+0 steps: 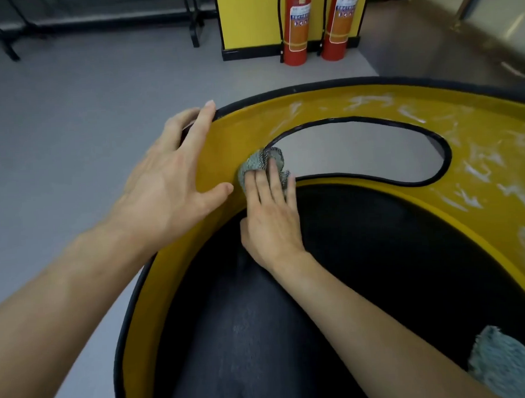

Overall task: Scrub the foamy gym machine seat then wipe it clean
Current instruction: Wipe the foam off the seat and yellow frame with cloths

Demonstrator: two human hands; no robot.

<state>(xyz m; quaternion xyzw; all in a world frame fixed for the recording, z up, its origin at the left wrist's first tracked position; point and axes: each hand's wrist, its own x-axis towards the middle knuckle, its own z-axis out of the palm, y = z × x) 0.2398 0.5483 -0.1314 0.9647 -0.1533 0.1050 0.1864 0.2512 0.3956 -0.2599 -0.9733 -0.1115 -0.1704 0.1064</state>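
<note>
Gym machine seat point(211, 153) fills the lower right of the view: a curved yellow shell with black edging, set around a black padded cushion point(378, 254). Right hand point(271, 219) lies flat on a grey woven scrub pad point(255, 164), its fingers straight and pressing the pad onto the yellow shell, not curled round it. Pad sits under the fingertips at the near-left end of the shell's cut-out opening, touching the opening's black trim point(447, 157). Left hand point(167, 179) is spread, palm down, on the shell's outer left rim; it holds nothing, and its thumb is near the pad but apart from it. White foam streaks point(476, 171) cover the shell's right side, well apart from the pad; the surface around the pad looks plain yellow. Teal fluffy cloth point(503, 366) rests at lower right on the seat, beside the right forearm, untouched. Two red fire extinguishers point(297, 25) stand on the grey floor point(70, 102) against a yellow pillar point(247, 19) beyond
</note>
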